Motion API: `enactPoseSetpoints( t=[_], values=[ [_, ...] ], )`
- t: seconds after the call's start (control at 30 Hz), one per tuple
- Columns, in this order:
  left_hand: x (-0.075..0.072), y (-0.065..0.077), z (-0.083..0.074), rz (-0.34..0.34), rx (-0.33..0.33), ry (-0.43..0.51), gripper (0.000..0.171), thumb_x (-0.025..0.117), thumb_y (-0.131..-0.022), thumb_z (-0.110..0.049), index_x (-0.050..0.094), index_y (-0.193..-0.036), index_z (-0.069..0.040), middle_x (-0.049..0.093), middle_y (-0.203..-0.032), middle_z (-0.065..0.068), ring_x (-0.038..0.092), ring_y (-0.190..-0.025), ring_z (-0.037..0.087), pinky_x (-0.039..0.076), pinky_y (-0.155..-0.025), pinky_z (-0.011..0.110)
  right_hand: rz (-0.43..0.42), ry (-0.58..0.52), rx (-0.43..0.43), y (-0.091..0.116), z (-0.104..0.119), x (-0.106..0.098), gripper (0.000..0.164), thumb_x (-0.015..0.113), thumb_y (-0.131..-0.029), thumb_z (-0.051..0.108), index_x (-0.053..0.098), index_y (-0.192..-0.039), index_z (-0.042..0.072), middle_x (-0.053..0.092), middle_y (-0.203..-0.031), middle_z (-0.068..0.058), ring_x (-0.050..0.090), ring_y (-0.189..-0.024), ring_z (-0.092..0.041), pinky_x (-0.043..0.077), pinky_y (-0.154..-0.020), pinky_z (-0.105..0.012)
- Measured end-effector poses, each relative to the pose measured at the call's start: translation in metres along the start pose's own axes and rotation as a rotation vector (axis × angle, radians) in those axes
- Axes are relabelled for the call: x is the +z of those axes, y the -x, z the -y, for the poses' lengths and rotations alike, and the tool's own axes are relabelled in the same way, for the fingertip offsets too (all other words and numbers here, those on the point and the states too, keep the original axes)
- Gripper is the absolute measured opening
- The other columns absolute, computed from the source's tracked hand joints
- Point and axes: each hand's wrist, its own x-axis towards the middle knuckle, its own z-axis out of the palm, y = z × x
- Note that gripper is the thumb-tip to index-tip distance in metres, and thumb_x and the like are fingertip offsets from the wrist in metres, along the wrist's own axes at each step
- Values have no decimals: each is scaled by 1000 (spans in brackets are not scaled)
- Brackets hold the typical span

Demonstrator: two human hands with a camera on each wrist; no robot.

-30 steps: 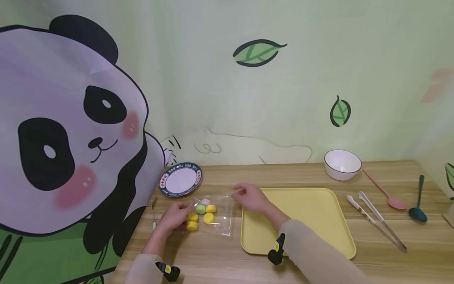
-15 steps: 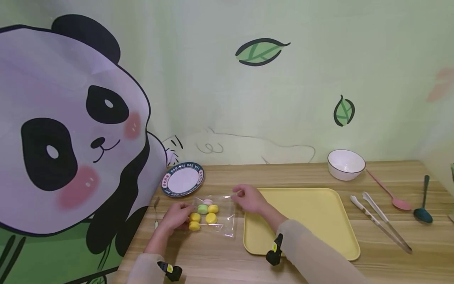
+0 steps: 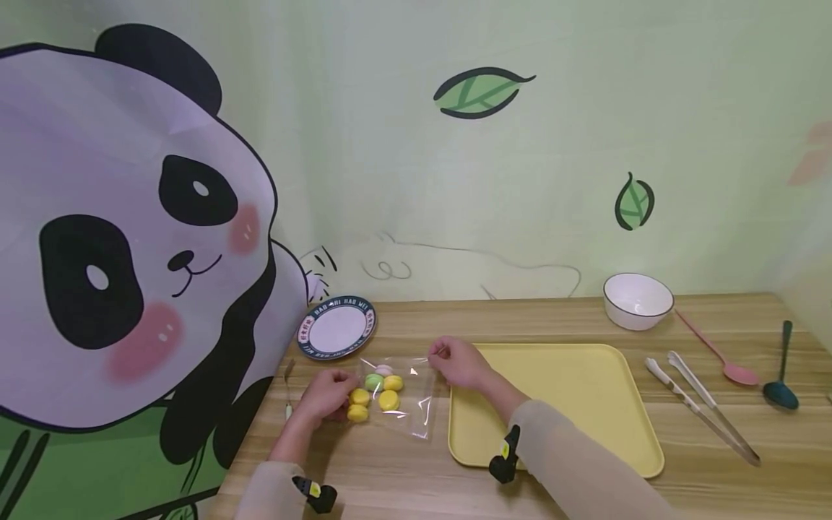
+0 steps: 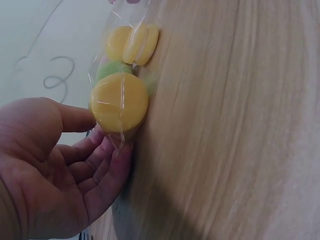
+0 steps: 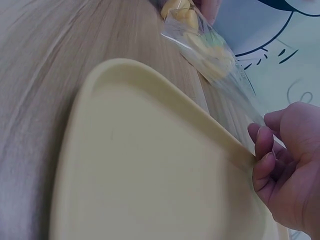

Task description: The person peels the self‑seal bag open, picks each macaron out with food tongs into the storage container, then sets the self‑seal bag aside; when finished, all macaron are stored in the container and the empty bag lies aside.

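Observation:
A clear plastic bag (image 3: 412, 412) holds several macarons (image 3: 388, 401), yellow, green and pale pink. My left hand (image 3: 327, 395) holds the bag's left end; in the left wrist view its thumb and fingers (image 4: 117, 170) lie on either side of that end, beside a yellow macaron (image 4: 120, 102). With thumb and fingertips my right hand (image 3: 458, 361) pinches the bag's upper right corner. The right wrist view shows the clear film (image 5: 245, 97) stretched toward this hand (image 5: 290, 160), over the rim of a yellow tray (image 5: 75, 130).
The yellow tray lies right of the bag, under my right forearm. A blue-rimmed plate (image 3: 336, 328) and a small fork-like utensil (image 3: 289, 390) are at left. Further right are a white bowl (image 3: 638, 300), tongs (image 3: 705, 408), a pink spoon (image 3: 739, 374) and a dark ladle (image 3: 780, 393).
My right thumb and fingers have closed on the bag's corner, and the bag's right side now sits tilted and pulled tighter. My left hand stays at the left end. The head view has shifted slightly.

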Motion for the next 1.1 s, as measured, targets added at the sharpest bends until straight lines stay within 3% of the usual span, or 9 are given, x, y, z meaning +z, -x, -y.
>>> enactPoseSetpoints(
  t=[0.4,0.7,0.93,1.1],
  values=[
    [2,0,2,-6,26,-6,26,59,-95,-22,63,-107,1,54,-78,9,54,-59,17,52,-48,32,34,-14,-96,1,-8,-4,13,54,-98,18,58,-103,7,59,-91,-5,58,-60,-18,52,-56,-30],
    [0,2,0,7,12,-17,26,56,-97,-22,61,-108,1,54,-82,10,55,-60,19,53,-51,33,53,-119,-106,4,-15,-11,13,54,-98,18,57,-103,7,57,-98,-11,56,-60,-20,51,-56,-30],
    [0,2,0,19,6,-18,26,56,-97,-22,61,-108,0,53,-82,10,55,-62,19,53,-52,33,52,10,-133,1,-11,-16,17,59,-96,25,62,-108,13,59,-95,-1,56,-83,-18,48,-71,-33],
    [0,0,1,15,-7,-24,26,56,-97,-23,62,-109,-1,55,-84,10,56,-64,20,53,-52,32,44,95,-163,0,-4,-16,11,59,-95,26,64,-101,18,58,-85,1,53,-78,-15,45,-66,-31]
  ],
)
